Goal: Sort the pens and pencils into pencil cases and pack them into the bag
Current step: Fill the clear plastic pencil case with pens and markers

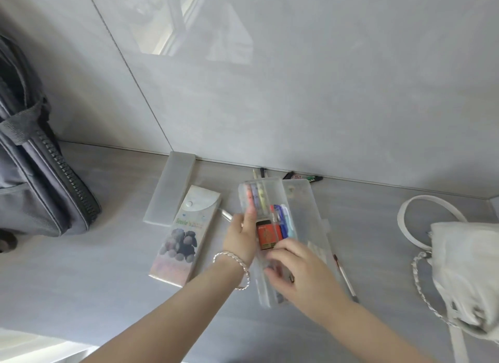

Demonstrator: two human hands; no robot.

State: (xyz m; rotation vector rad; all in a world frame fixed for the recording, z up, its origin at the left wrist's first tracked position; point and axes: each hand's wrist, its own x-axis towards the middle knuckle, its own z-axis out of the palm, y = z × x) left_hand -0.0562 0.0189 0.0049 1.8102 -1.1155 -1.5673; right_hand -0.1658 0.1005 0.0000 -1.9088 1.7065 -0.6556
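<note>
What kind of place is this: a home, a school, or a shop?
Probably a room at home, not certain: a grey counter against a glossy tiled wall, with a grey backpack, a white handbag and a clear pencil case on it.

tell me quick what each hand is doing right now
Left hand: open, fingers resting on the clear plastic pencil case.
Right hand: blurred over that case, grip cannot be told.
</note>
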